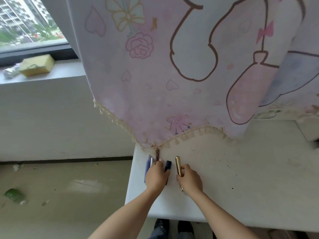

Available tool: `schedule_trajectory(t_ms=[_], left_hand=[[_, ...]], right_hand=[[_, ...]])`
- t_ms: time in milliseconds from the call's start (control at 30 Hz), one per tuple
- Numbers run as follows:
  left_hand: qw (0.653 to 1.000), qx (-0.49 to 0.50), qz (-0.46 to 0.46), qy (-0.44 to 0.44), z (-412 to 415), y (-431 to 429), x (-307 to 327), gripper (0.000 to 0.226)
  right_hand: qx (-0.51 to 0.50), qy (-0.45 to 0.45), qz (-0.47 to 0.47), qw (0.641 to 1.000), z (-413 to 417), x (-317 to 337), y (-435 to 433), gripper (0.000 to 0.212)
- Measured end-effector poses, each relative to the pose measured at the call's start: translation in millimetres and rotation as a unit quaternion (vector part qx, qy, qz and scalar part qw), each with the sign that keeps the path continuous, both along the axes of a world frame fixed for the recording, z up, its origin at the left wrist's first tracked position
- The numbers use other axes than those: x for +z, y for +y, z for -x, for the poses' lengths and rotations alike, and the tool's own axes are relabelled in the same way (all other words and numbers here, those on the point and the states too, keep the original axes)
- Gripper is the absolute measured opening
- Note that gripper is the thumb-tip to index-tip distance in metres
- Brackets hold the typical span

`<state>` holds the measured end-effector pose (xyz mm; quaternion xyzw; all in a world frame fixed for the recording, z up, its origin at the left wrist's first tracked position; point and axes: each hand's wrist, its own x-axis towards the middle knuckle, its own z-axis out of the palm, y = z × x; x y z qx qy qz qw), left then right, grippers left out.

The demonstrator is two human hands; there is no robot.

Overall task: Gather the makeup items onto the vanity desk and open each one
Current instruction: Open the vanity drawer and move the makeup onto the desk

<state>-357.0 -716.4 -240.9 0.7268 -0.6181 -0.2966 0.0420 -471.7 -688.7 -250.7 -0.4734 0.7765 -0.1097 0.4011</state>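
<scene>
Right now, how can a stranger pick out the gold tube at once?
Find the white vanity desk under the pink cartoon cloth. Near its left edge the right hand holds a long gold tube. It alone is gold; the dark blue tube beside it lies under the left hand.

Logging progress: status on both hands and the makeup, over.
Right hand pinches gold tube. Left hand over navy tube and purple item, grip unclear. Tasselled cloth drapes onto desk just behind them.

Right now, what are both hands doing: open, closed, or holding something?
Left hand: lies over the dark navy tube; grip cannot be told.
Right hand: grips the slim shiny gold tube.
</scene>
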Motion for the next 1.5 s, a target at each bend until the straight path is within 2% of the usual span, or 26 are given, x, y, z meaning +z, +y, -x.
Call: schedule_trajectory(t_ms=[133, 200, 300, 433, 1000, 1267, 1500], left_hand=[[0.994, -0.016, 0.074, -0.082, -21.5, 4.8, -2.4, 0.033], [0.994, 0.0, 0.052, -0.097, -36.1, 8.2, -7.8, 0.038], [0.998, 0.019, 0.019, -0.064, -50.8, 11.7, -13.3, 0.043], [0.999, -0.012, 0.006, -0.033, -55.1, 12.6, -13.7, 0.046], [0.997, -0.067, 0.024, 0.009, -75.3, 12.4, -9.2, 0.037], [0.992, -0.122, 0.034, 0.003, -88.0, 6.1, -6.6, 0.047], [0.985, -0.158, 0.059, 0.023, -95.2, -1.3, -7.4, 0.048]], right_hand=[[0.001, 0.019, -0.003, 1.0, -11.5, -0.4, -4.7, 0.028], [0.003, 0.03, -0.005, 1.0, -17.0, -1.1, -5.8, 0.027], [-0.004, 0.045, -0.009, 0.999, -24.0, -1.8, -7.9, 0.028], [-0.01, 0.049, -0.011, 0.999, -29.3, -0.5, -9.2, 0.029], [-0.001, 0.09, 0.02, 0.996, -31.1, 6.2, 3.7, 0.031], [0.002, 0.089, 0.015, 0.996, -21.8, 16.3, 15.0, 0.057], [-0.035, 0.057, 0.036, 0.997, -8.3, 26.0, 44.5, 0.065]])
